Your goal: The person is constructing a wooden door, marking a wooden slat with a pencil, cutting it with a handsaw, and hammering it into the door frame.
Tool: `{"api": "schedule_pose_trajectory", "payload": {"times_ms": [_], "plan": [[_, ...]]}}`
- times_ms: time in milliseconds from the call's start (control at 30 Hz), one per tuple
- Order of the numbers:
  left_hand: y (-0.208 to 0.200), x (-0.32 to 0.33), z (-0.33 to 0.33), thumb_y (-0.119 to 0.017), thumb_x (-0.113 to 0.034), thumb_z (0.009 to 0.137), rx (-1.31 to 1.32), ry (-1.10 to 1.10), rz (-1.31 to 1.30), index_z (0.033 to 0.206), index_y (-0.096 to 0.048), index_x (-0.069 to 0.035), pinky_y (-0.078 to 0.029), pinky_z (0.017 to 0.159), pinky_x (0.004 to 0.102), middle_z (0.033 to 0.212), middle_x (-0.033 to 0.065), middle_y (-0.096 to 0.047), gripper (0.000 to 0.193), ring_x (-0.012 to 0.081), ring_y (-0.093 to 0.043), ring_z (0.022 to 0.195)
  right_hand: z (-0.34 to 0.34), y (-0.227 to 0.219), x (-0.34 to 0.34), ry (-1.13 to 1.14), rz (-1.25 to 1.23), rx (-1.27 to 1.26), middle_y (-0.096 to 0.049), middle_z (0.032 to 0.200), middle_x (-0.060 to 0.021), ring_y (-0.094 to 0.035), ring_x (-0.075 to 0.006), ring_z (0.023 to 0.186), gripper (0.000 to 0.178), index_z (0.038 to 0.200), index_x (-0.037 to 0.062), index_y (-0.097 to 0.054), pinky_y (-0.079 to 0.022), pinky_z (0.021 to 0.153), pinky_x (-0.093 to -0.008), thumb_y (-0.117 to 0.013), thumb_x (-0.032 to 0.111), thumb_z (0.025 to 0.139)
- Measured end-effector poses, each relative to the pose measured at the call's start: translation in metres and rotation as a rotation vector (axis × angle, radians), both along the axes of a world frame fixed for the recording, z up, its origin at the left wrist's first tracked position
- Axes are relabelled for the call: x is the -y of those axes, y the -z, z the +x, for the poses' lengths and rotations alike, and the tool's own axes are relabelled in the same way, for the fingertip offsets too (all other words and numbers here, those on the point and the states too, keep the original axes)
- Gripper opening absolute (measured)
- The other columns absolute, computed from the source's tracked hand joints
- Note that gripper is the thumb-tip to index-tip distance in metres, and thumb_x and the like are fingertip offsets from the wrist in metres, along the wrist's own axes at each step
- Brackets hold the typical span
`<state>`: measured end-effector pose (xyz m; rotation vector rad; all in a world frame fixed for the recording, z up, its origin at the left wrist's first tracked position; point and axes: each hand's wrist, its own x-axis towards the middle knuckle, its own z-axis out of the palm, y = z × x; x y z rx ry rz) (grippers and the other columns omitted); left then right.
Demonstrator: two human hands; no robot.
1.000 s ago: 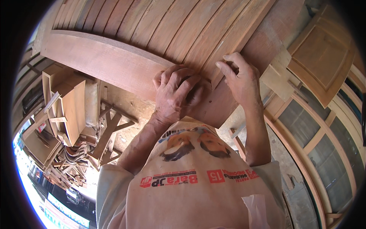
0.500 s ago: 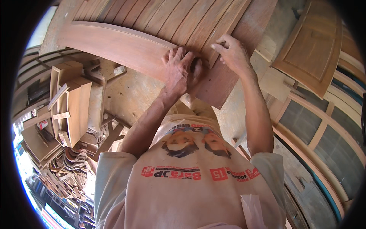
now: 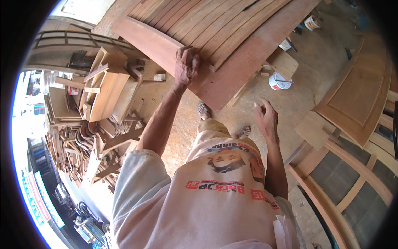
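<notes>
A large reddish-brown wooden door panel (image 3: pixel 232 79) with slatted grooves inside a flat frame lies at a slant in front of me. My left hand (image 3: pixel 186 66) rests on its frame near the inner corner of the slats. The fingers there are curled and closed; whatever may be under them is hidden. Off the panel's near right edge, my right hand (image 3: pixel 266 118) hangs above the floor. Its fingers are slightly bent and apart, with nothing visible in them.
White buckets (image 3: pixel 280 81) stand on the floor beyond the panel. A panelled door (image 3: pixel 352 91) and a framed window piece (image 3: pixel 336 174) lean at the right. On the left are a wooden box-like piece (image 3: pixel 105 93) and a heap of offcuts (image 3: pixel 78 153). My sandalled foot (image 3: pixel 204 111) is below the panel corner.
My right hand has left the panel and dropped down to the right, its fingers loosening. My left hand stays on the frame, shifted slightly along it. The view has turned and shows more floor.
</notes>
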<state>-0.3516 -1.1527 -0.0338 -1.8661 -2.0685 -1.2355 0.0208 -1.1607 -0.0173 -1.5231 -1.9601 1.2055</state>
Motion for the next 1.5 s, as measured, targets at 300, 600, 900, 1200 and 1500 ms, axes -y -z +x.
{"api": "schedule_pose_trajectory", "payload": {"times_ms": [300,600,900,1200,1500], "plan": [[0.018,-0.004,-0.009,-0.069,-0.023,0.098,-0.119,-0.157,-0.029,0.128,-0.064,-0.006,-0.047,0.106,0.0508,0.130,0.0206,-0.062,0.034,0.0423,-0.056,0.122,0.065,0.014,-0.019,-0.149,0.040,-0.031,-0.073,0.099,-0.0261,-0.071,-0.0387,0.085,0.037,0.126,-0.0037,-0.068,-0.056,0.078,-0.0452,-0.070,0.024,0.102],[-0.006,-0.007,0.011,-0.065,-0.026,0.102,0.028,-0.231,-0.097,0.128,-0.066,-0.005,-0.047,0.107,0.0491,0.134,0.0196,-0.062,0.033,0.0408,-0.057,0.124,0.119,0.033,-0.060,-0.129,-0.066,0.094,-0.073,0.098,-0.0276,-0.072,-0.0422,0.088,0.041,0.125,-0.0036,-0.068,-0.057,0.080,-0.0457,-0.071,0.029,0.101],[-0.043,-0.086,0.087,-0.062,-0.019,0.106,0.049,-0.345,0.036,0.125,-0.067,-0.002,-0.043,0.108,0.0477,0.125,0.0175,-0.068,0.026,0.0368,-0.060,0.120,0.240,0.064,-0.110,0.232,-0.283,0.023,-0.071,0.077,-0.0118,-0.068,-0.0164,0.065,0.039,0.121,-0.0063,-0.070,-0.055,0.063,-0.0330,-0.067,0.027,0.102],[-0.048,-0.291,0.289,-0.078,-0.015,0.089,-0.006,-0.086,-0.130,0.134,-0.064,-0.010,-0.042,0.110,0.0516,0.137,0.0123,-0.062,0.047,0.0364,-0.054,0.131,0.342,0.076,-0.277,0.158,-0.192,0.004,-0.067,0.080,-0.0066,-0.062,-0.0116,0.064,0.035,0.121,-0.0049,-0.067,-0.053,0.061,-0.0303,-0.066,0.026,0.105],[-0.018,-0.409,0.332,-0.073,-0.040,0.096,-0.080,-0.505,-0.231,0.136,-0.062,-0.010,-0.045,0.101,0.0486,0.134,0.0123,-0.062,0.052,0.0344,-0.057,0.121,0.552,0.083,-0.392,0.404,-0.471,0.042,-0.063,0.074,-0.0049,-0.061,-0.0121,0.059,0.029,0.111,-0.0056,-0.067,-0.051,0.052,-0.0301,-0.064,0.022,0.104]]}}
